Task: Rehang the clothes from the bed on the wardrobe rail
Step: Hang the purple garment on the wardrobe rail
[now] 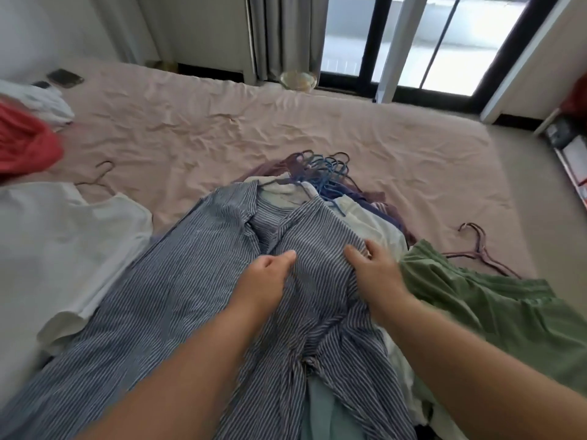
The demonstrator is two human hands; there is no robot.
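A blue-and-white striped shirt [190,296] lies on top of a pile of clothes at the near side of the bed [222,122]. My left hand [266,277] pinches a fold of the striped cloth near the chest. My right hand [374,268] grips the same shirt at its right side, fingers curled into the fabric. Behind the collar a bunch of blue and purple wire hangers [320,169] sticks out of the pile. A green garment [495,315] lies to the right, a white top [57,249] to the left.
A loose hanger [479,249] lies by the bed's right edge, another [101,176] above the white top. A red cloth [25,141] and a white cloth sit at far left, two phones [65,78] beyond. Curtains, a glass door and a bowl [298,80] stand behind the bed.
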